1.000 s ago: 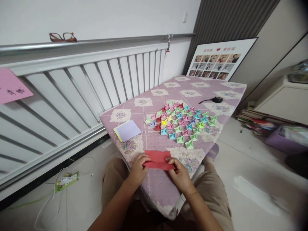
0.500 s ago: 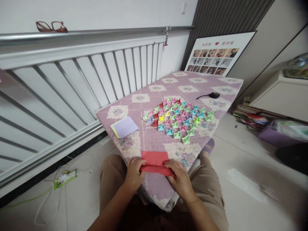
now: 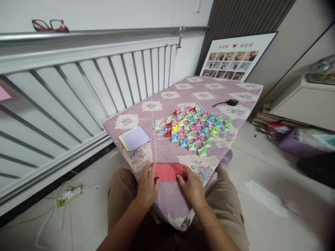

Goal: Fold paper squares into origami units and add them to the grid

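Near the table's close corner lies a red paper (image 3: 169, 173), folded into a wide strip. My left hand (image 3: 148, 182) is at its left end, fingers closed on the paper's edge. At the right end my right hand (image 3: 190, 182) has its thumb and fingers closed on the strip. Beyond the hands, several small folded paper pieces (image 3: 192, 128) in green, pink, blue, red and yellow stand in rows. To the left rests a stack of paper sheets (image 3: 136, 138), lilac on top with yellow showing beneath.
The table (image 3: 170, 204) has a floral cloth. A black object with a cord (image 3: 231, 102) lies at the back right. Eyeglasses (image 3: 50, 26) rest on the pipe above a white radiator (image 3: 99, 83). A power strip (image 3: 69, 196) is on the floor at left.
The red paper's near part has been folded up and over, leaving a narrower strip. Both hands have shifted slightly upward along its ends.
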`<state>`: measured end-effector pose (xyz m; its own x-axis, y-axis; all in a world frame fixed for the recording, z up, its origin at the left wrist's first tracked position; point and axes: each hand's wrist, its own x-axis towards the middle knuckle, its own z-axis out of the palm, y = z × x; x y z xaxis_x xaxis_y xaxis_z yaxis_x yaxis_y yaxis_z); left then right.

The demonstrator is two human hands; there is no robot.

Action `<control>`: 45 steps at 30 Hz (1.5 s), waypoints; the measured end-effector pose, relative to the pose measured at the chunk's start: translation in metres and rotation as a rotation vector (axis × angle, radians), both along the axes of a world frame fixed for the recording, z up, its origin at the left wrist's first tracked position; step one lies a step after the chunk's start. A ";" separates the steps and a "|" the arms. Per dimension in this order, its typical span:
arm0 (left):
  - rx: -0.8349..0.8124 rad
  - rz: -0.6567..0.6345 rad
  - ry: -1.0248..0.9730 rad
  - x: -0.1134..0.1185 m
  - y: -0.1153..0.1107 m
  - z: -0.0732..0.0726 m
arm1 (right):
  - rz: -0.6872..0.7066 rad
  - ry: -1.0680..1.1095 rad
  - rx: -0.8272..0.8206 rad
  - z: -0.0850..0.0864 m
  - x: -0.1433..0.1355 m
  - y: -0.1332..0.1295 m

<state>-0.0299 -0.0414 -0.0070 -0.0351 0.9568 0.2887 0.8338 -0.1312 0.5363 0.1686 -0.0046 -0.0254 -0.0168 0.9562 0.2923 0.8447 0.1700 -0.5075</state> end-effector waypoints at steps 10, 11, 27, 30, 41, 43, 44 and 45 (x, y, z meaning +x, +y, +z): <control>-0.265 -0.419 0.328 0.017 -0.009 -0.004 | -0.022 -0.117 -0.046 0.007 -0.005 -0.002; -0.290 -0.415 0.347 0.016 -0.009 -0.005 | -0.018 -0.121 -0.034 0.007 -0.004 -0.001; -0.329 -0.467 0.385 0.002 -0.010 -0.003 | 0.572 -0.247 -0.178 0.014 -0.033 -0.026; -0.356 -0.462 0.403 -0.012 -0.007 -0.001 | 0.586 -0.318 -0.199 0.014 -0.016 -0.021; -0.319 -0.295 0.424 -0.031 0.009 0.016 | 0.283 -0.415 -0.065 0.003 0.021 -0.025; -0.302 -0.292 0.421 -0.028 0.013 0.019 | 0.186 -0.364 -0.008 0.008 0.016 -0.026; -0.293 -0.293 0.420 -0.028 0.015 0.021 | 0.149 -0.328 0.027 0.012 0.011 -0.027; -0.285 -0.294 0.420 -0.027 0.016 0.023 | 0.116 -0.287 0.063 0.016 0.004 -0.028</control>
